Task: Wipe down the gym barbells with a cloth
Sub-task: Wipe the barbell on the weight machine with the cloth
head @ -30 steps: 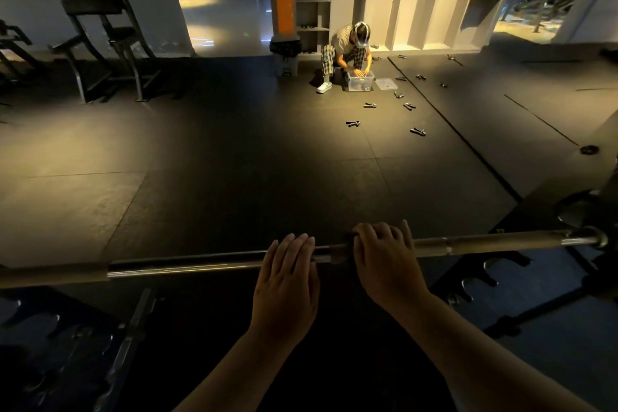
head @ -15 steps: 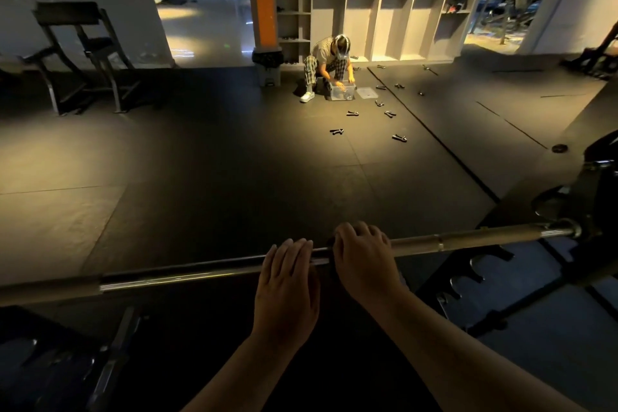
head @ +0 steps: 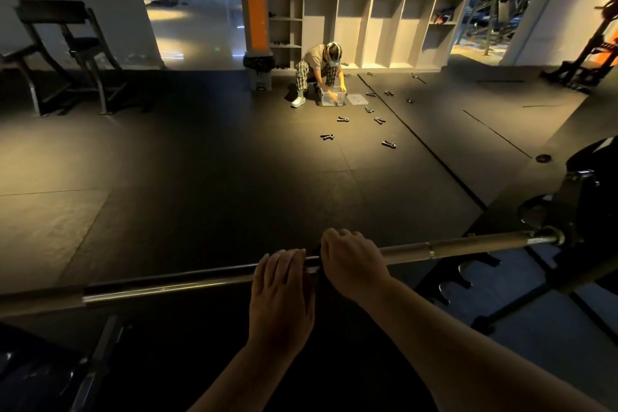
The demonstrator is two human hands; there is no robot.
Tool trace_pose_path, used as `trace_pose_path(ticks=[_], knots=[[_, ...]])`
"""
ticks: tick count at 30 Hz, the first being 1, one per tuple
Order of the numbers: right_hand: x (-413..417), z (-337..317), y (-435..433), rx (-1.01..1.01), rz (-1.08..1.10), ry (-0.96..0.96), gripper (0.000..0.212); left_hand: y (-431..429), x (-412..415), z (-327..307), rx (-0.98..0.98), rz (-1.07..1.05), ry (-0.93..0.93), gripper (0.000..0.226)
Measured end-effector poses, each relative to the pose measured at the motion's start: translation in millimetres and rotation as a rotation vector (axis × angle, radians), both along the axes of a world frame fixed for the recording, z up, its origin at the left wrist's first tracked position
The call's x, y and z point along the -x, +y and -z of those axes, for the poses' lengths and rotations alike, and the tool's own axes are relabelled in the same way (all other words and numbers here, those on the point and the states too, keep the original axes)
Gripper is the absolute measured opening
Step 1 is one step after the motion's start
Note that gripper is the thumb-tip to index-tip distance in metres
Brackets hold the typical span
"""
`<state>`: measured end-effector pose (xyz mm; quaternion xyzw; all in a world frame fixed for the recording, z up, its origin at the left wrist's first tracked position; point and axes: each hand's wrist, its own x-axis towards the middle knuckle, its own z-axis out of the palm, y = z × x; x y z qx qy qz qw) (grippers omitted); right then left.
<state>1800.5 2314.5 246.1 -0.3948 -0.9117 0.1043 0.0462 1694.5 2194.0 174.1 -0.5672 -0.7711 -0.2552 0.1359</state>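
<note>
Lower left of the frame, the barbell (head: pixel 187 281) comes in off the edge and climbs gently across the bottom of the picture. The left hand (head: pixel 281 294) lies on the shaft just left of centre, fingers flat and draped over the top, steadying rather than gripping. Right beside it a dark fold peeks out on the bar. It reads as the cloth (head: pixel 315 265), though the light is too dim to be sure. The right hand (head: pixel 351 264) is curled over the bar on top of it, and here's the change: it has slid left along the shaft, away from the sleeve collar (head: pixel 430 252), and now sits almost against the left hand. That stroke looks spent. My guess is this stretch is wiped, and the shaft further left is probably next
</note>
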Motion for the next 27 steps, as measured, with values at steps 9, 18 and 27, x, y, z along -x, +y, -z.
trace_pose_path(ticks=[9, 18, 27], knots=[[-14, 8, 1, -0.001, -0.103, 0.049, 0.028, 12, -10, 0, 0.020, -0.095, -0.032, 0.041], [-59, 18, 24, -0.155, -0.034, 0.098, 0.044, 19, -23, -6, -0.039, -0.190, -0.051, 0.038], [-86, 21, 43, -0.179, -0.139, 0.104, 0.042, 41, -56, -12, 0.071, -0.166, -0.066, 0.046]])
